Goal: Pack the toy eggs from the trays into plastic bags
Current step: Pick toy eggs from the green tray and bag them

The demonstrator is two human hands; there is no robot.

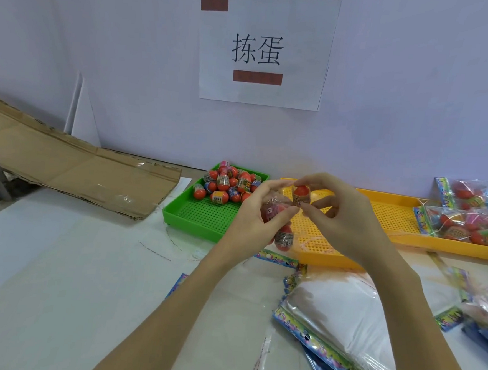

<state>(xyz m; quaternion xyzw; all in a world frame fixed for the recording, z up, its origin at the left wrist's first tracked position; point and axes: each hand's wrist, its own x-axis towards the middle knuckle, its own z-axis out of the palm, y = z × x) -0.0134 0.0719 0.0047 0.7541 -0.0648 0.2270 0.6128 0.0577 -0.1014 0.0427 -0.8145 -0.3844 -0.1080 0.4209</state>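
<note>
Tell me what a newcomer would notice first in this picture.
Right in the middle, the left hand holds a clear bag with eggs inside while the right hand pinches a red egg at its mouth. Behind them sit a green tray piled with loose eggs and a yellow tray carrying filled bags at its right end. On the wall above hangs a paper sign.
</note>
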